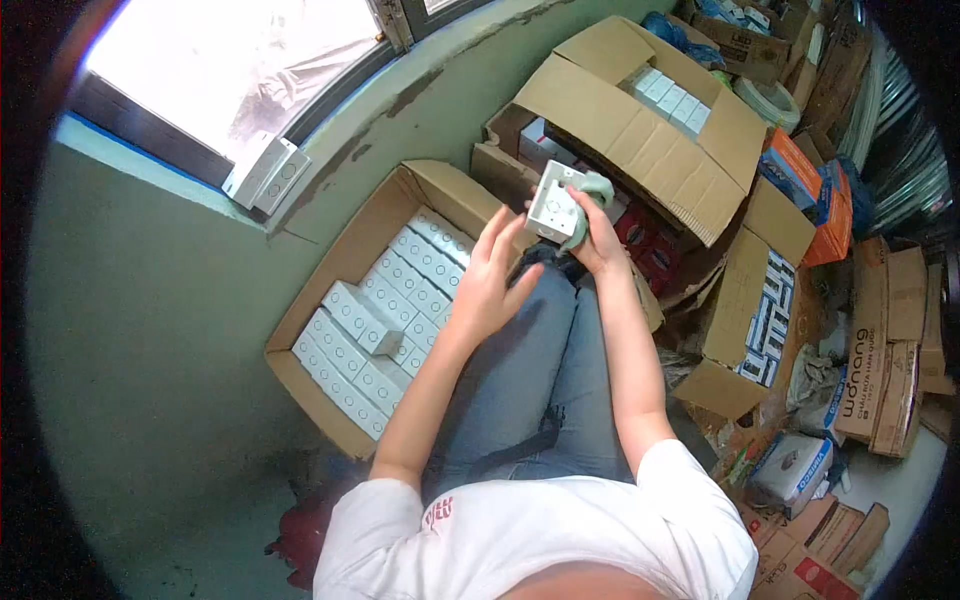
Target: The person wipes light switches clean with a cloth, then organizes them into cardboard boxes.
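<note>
My right hand (598, 240) grips a white electrical box (553, 203) above my knees, its hollow side with round marks facing up. Against that box, partly hidden by the fingers, is a pale green curved thing (598, 187) that looks like a roll of tape. Just to the left, my left hand (490, 280) is open with its fingers spread, close to the box and apparently holding nothing. Below it, a cardboard carton (315, 405) holds rows of similar white electrical boxes (345, 350), with one block of them lying on top.
White boxes (268, 175) stand on the window sill at upper left. Open cartons (600, 95) with more white boxes lie ahead and to the right. Orange packages (830, 215), flattened cardboard (875, 350) and a wrapped pack (790, 472) crowd the right side.
</note>
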Demonstrator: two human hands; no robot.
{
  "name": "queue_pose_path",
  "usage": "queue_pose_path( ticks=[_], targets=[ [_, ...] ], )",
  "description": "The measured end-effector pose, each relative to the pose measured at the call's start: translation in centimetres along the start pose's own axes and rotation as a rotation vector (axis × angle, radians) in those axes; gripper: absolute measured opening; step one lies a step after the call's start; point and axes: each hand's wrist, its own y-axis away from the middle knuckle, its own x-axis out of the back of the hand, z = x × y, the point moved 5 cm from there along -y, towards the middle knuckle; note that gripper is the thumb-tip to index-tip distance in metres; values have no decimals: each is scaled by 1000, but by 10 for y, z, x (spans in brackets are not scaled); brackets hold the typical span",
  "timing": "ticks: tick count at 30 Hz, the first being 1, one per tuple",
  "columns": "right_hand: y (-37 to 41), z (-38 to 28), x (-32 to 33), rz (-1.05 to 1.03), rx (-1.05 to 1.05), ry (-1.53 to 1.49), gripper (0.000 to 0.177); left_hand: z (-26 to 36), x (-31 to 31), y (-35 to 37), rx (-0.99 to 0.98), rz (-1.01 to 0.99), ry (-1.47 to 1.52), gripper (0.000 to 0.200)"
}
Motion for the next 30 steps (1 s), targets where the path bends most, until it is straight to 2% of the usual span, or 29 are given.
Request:
queue_pose_path(
  ticks=[3, 6, 7, 10, 11, 13, 15, 16, 18, 19, 20, 22, 23, 24, 26, 27, 30],
  targets=[
    [8, 13, 13, 87, 30, -76, 41, -25, -3, 32, 38, -109, -115, 55],
    [20, 18, -12, 44, 7, -78, 36, -23, -11, 21, -133, -35, -148, 54],
    [24, 18, -24, 13, 11, -72, 36, -20, -16, 12, -236, 63, -205, 46],
    [24, 17, -44, -44, -7, 63, 37, -34, -31, -12, -147, 155, -62, 36],
    [27, 8, -54, -23, 44, 237, 38, -38, -32, -21, -165, 250, 2, 25],
    [24, -8, -62, 44, 88, 538, 42, -54, -31, -43, 55, 255, 309, 27],
    [21, -21, -57, 143, 57, 797, 48, -85, -42, -67, 167, 283, 642, 41],
    [24, -38, -59, 234, 84, 886, 65, -92, -46, -72, 212, 335, 788, 45],
    [27, -55, -60, 414, 517, 1227, 84, -98, -56, -81, 308, 434, 1089, 52],
    [35, -57, -61, 442, 549, 1239, 98, -95, -59, -81, 392, 479, 1145, 53],
    [38, -56, -66, 427, 582, 1258, 103, -97, -64, -79, 344, 443, 1091, 52],
    [39, -47, -75, 277, 732, 1146, 96, -101, -72, -69, 259, 368, 976, 50],
    [40, -44, -76, 252, 741, 1127, 77, -103, -77, -64, 188, 359, 914, 48],
    [38, -40, -72, 268, 851, 1210, 51, -106, -78, -60, 199, 384, 834, 48],
    [42, -34, -90, 240, 839, 1452, 33, -113, -73, -64, 205, 440, 667, 50],
    [44, -30, -98, 211, 939, 1446, 27, -117, -73, -63, 169, 471, 665, 50],
    [45, -11, -109, 130, 869, 1457, 26, -118, -75, -63, 48, 575, 659, 50]
  ],
)
